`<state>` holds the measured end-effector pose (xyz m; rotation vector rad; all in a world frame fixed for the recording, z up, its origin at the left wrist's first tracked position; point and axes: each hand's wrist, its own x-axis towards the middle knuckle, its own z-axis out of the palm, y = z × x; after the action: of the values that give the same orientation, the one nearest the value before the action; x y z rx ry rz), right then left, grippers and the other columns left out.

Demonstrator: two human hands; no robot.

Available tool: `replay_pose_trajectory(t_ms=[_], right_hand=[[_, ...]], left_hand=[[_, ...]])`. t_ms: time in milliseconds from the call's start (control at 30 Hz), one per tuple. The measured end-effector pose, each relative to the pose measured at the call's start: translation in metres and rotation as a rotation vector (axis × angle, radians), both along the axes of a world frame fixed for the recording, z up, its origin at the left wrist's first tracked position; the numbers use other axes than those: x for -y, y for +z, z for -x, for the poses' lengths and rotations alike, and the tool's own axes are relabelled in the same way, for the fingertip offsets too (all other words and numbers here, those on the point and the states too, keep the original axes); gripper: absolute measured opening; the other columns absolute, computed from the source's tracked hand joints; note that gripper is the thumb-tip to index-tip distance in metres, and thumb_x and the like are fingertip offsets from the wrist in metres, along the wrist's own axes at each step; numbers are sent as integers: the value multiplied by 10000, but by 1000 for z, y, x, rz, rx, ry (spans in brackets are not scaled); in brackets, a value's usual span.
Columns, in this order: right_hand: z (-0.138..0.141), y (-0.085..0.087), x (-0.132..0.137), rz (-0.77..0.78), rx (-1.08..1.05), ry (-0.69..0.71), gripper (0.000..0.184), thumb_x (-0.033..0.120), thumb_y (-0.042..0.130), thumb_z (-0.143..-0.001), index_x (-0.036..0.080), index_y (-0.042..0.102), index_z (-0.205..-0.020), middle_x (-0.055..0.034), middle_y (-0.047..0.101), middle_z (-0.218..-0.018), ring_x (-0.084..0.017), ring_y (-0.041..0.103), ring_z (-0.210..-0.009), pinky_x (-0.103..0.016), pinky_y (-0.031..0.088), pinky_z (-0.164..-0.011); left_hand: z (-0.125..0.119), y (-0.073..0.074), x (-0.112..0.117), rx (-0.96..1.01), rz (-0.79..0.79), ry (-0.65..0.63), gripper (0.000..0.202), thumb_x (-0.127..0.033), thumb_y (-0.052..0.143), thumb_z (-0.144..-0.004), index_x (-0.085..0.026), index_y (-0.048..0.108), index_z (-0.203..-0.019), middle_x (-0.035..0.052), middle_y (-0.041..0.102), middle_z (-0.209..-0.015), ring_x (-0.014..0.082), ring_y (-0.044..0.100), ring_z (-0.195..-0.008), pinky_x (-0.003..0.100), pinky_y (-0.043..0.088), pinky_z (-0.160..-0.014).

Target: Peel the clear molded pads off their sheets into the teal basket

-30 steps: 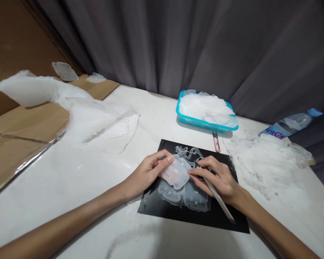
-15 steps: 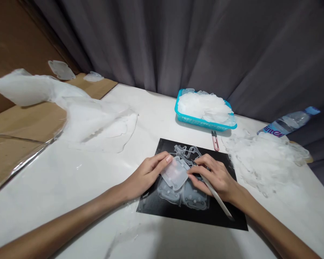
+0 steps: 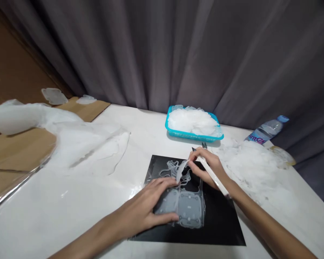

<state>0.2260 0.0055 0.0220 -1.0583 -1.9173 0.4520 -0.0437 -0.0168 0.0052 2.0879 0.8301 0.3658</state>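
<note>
My right hand [image 3: 209,167] is closed round a slim, pale-handled craft knife [image 3: 214,176], its dark tip pointing up and away. The same fingertips pinch the upper end of a thin translucent piece [image 3: 181,170], seen nearly edge-on. Spread over the black mat [image 3: 221,225], my left hand [image 3: 151,205] has its thumb well apart and its fingertips against the piece's lower end. Under that hand lies a clear moulded sheet [image 3: 190,208] with rounded square shapes, partly covered. Thin curly offcuts [image 3: 173,166] rest on the mat just beyond.
A turquoise basket [image 3: 194,137] heaped with translucent pieces stands at the back. Small thread snips [image 3: 204,145] lie before it, partly hidden. At right are a pile of clear scraps [image 3: 253,171] and a water bottle [image 3: 268,130]. Crumpled white plastic [image 3: 83,144] and cardboard [image 3: 21,151] occupy the left.
The translucent piece, earlier facing me between both hands, now stands edge-on at my right fingertips. My left hand has come down and spread over the sheet. The view has tilted upward.
</note>
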Motion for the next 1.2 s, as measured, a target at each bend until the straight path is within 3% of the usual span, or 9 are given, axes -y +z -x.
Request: replay_pose_trajectory(t_ms=[167, 300, 533, 800, 900, 967, 1033, 1133, 1200], right_hand=[[-8, 28, -61, 87, -99, -117, 130, 323, 652, -891, 202, 612, -866, 6, 655, -752, -147, 636, -693, -266, 509, -696], [-17, 44, -118, 36, -42, -243, 196, 389, 614, -878, 194, 625, -872, -11, 679, -779, -150, 646, -690, -265, 509, -699], [-25, 36, -152, -24, 71, -429, 150, 310, 595, -861, 188, 681, -846, -32, 694, -768, -197, 636, -730, -304, 453, -726], [-11, 41, -106, -147, 41, -482, 233, 391, 557, -985, 192, 666, -929, -70, 677, -934, -222, 645, -887, -353, 488, -850], [-14, 46, -61, -133, 0, -252, 277, 365, 486, -1047, 207, 686, -938, -50, 693, -935, -204, 659, -913, -339, 503, -860], [-18, 44, -27, 28, 116, 47, 267, 310, 460, -1068, 213, 707, -1043, -36, 702, -939, -176, 671, -884, -308, 515, -835], [-24, 37, 6, 186, 222, 202, 262, 269, 453, -1074, 241, 691, -1181, -33, 716, -1004, -162, 684, -902, -294, 524, -840], [-31, 22, 43, 391, 284, 198, 309, 282, 472, -1074, 277, 570, -1366, -47, 732, -1117, -174, 709, -959, -297, 544, -834], [-34, 15, 56, 498, 283, 190, 276, 310, 498, -1069, 273, 542, -1338, -48, 732, -1142, -180, 715, -973, -291, 549, -808]], left_hand=[[0, -7, 1, -57, -266, -182, 656, -502, 671, -961, -351, 439, -1555, 66, 482, -1607, 313, 438, -1487, 510, 426, -1194], [0, -10, 1, -159, -398, -176, 676, -543, 618, -982, -350, 395, -1590, 65, 364, -1678, 347, 432, -1490, 546, 442, -1175], [2, -21, 5, -266, -499, -79, 959, -694, 551, -948, -249, 116, -1677, 143, 181, -1728, 377, 322, -1543, 568, 433, -1177], [-1, -30, 4, -249, -632, 73, 1025, -755, 584, -885, -176, 226, -1650, 231, 215, -1703, 426, 383, -1496, 599, 464, -1119], [-2, -30, 0, -244, -654, 117, 1032, -770, 611, -855, -183, 272, -1633, 236, 236, -1695, 441, 411, -1465, 615, 447, -1117], [-2, -29, -3, -256, -658, 150, 1004, -754, 614, -866, -193, 278, -1628, 225, 242, -1696, 435, 415, -1457, 612, 435, -1125], [-4, -28, -6, -268, -665, 189, 968, -731, 615, -883, -199, 283, -1621, 212, 256, -1694, 428, 415, -1451, 606, 430, -1128], [-8, -28, -11, -280, -673, 247, 906, -720, 612, -892, -205, 339, -1585, 205, 291, -1677, 438, 411, -1443, 613, 430, -1118], [-11, -27, -12, -283, -678, 282, 852, -723, 600, -898, -199, 395, -1538, 216, 320, -1653, 444, 417, -1431, 624, 429, -1111]])
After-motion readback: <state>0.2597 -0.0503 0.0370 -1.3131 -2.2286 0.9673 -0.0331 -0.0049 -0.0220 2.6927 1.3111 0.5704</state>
